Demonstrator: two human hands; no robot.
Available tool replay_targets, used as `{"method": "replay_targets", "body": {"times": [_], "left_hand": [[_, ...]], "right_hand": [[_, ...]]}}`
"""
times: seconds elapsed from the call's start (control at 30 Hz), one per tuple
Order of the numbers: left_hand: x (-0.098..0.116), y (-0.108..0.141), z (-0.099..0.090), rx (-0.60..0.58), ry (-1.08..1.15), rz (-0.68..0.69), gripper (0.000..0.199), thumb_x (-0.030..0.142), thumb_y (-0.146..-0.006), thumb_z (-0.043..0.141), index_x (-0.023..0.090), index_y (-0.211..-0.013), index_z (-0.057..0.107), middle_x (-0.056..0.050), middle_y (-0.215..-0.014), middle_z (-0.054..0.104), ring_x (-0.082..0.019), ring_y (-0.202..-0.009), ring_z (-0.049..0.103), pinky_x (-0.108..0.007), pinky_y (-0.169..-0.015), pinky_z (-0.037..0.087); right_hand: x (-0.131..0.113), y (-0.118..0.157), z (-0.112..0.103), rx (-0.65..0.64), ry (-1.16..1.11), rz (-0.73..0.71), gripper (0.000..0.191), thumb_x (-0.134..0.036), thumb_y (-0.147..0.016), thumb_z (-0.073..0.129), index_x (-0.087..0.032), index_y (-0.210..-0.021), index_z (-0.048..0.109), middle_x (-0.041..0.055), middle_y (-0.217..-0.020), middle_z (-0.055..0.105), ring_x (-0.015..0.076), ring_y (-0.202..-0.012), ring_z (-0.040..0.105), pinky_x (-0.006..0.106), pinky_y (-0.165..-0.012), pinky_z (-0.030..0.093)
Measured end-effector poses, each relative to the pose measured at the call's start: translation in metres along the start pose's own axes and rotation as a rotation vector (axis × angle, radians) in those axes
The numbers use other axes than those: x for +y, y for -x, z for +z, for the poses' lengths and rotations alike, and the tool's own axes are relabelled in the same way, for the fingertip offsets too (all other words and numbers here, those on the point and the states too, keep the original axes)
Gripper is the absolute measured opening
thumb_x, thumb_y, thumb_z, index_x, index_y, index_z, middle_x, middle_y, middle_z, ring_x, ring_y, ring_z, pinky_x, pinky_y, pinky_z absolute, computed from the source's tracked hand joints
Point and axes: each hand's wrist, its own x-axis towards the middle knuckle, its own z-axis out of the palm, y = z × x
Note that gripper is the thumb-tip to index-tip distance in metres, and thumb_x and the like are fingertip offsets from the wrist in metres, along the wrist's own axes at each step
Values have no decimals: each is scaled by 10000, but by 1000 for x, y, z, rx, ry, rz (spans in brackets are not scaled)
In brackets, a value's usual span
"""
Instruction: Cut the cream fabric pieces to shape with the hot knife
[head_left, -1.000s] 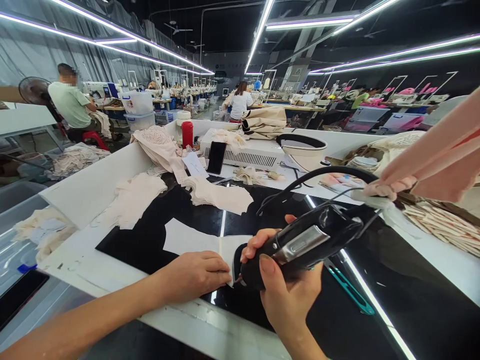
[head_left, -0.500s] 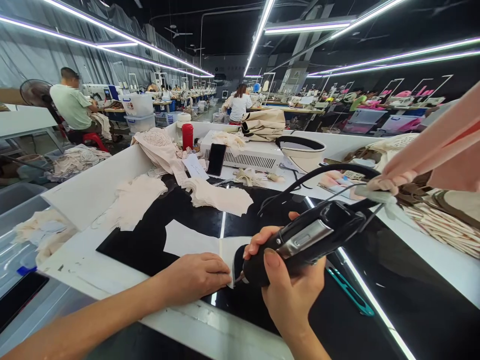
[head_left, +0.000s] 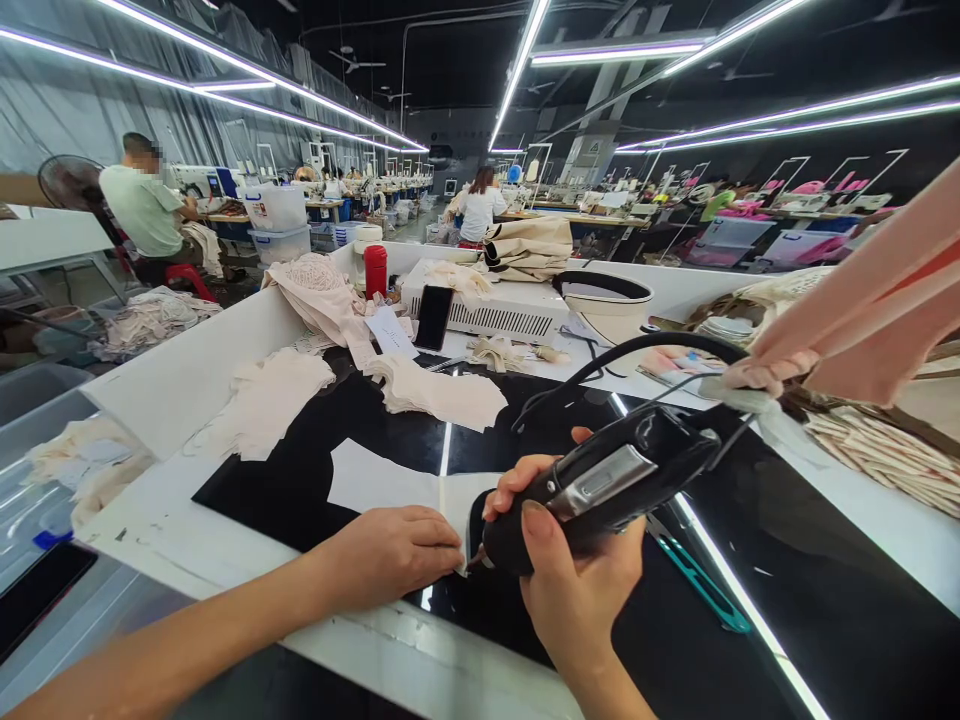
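Note:
A white curved fabric piece with a narrow seam strip lies on the black board. My left hand rests over its near right end, fingers together, holding the edge near the corner. My right hand is wrapped round a black corded hand tool with a metal plate on its side. The tool's dark front end meets the right edge of the fabric piece, close to my left fingertips; the exact contact is partly hidden. A pink cloth strip is tied at the tool's back end.
Beyond the fabric piece lie a stack of cream cut pieces and another pile. Teal thread snips lie right of my right hand. A phone, a red bottle and a white machine box stand behind.
My right hand and the tool have shifted slightly left. The pink strip has swung a little. My left hand and the fabric piece look unmoved.

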Motion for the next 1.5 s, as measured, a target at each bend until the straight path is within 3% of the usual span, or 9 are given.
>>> {"method": "replay_targets", "body": {"times": [0.57, 0.73, 1.2, 1.5], "left_hand": [[1, 0, -2, 2, 15, 6, 179, 137, -1062, 506, 145, -1124, 673, -69, -1076, 754, -163, -1060, 709, -280, -1024, 568], [0, 1, 0, -6, 21, -10, 187, 146, -1064, 501, 155, -1121, 678, -72, -1088, 748, -164, -1051, 710, -276, -1016, 566], [0, 1, 1, -6, 32, -9, 179, 144, -1067, 501, 146, -1112, 674, -63, -1058, 751, -181, -1092, 705, -283, -1015, 573], [-5, 1, -20, 32, 106, -171, 273, 257, -1105, 456, 159, -1245, 670, -90, -1242, 716, -188, -1158, 686, -291, -1029, 570]], "right_hand": [[-1, 0, 0, 8, 13, -4, 526, -181, -906, 720, -340, -1360, 508, -30, -864, 672, 131, -587, 653, 278, -537, 583], [0, 0, 1, 17, 52, -21, 396, -180, -921, 696, -321, -1267, 564, -31, -857, 670, 124, -589, 651, 266, -539, 585], [0, 1, 2, 16, 26, -5, 503, -190, -908, 712, -329, -1344, 504, -35, -849, 669, 132, -569, 650, 275, -519, 580], [-1, 2, -2, 24, 66, 35, 388, -268, -899, 756, -314, -1232, 563, -21, -850, 668, 143, -609, 652, 301, -553, 597]]}}
